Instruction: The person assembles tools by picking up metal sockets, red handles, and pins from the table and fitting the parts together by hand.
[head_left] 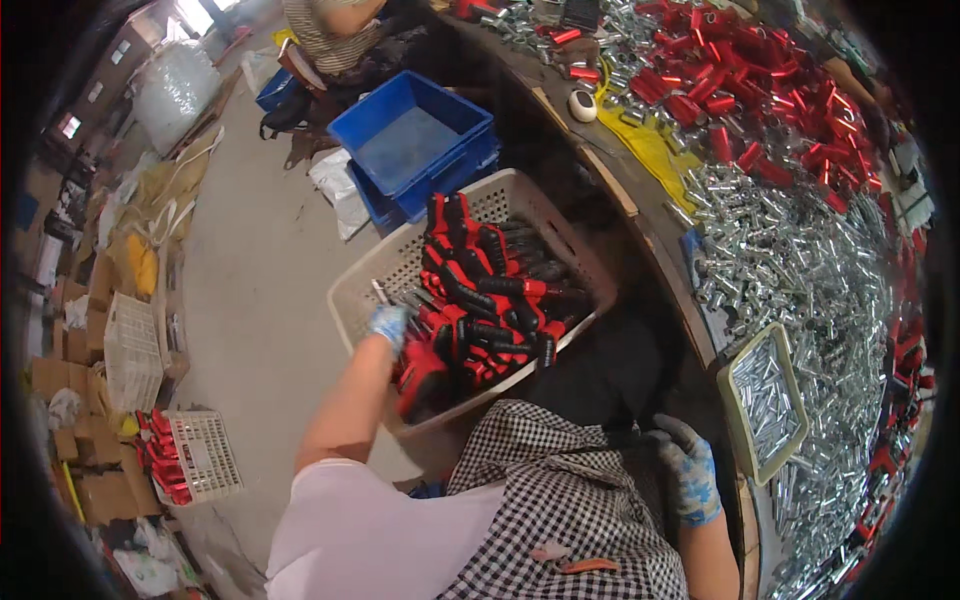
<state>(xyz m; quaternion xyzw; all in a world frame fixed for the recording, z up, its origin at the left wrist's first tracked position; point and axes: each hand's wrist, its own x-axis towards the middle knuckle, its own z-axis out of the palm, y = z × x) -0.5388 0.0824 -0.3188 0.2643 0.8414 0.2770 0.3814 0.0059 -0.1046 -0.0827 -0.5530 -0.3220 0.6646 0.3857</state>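
A: Position of the red-and-black handles (pixel 490 290)?
B: Heaped in the pale plastic basket (pixel 570 240), in front of the person. Long axes mixed. Several near the middle and right lie roughly crosswise; one near the middle has its black end left, red end right. Those at the far end stand steeper, pointing away from the person.

A: Left hand (pixel 390 325)?
B: Gloved, inside the basket's left side, at the heap's edge. Fingers bent. A thin metal rod (pixel 380 291) shows just above them, tip pointing away and slightly left. Cannot tell whether it is gripped.

A: Right hand (pixel 692 475)?
B: Gloved, outside the basket, near the bench (pixel 672 290). Loosely open, fingers half curled; nothing seen in it.

A: Beyond that?
B: Stacked blue bins (pixel 450 165) just past the basket's far end. Right of the right hand, a cream tray (pixel 738 425) of metal pins (pixel 768 400), on the bench. Around it, loose silvery tubes (pixel 800 265); farther up, red tubes (pixel 740 80). Far left, on the floor side, a white crate (pixel 208 455) with red parts (pixel 165 455).
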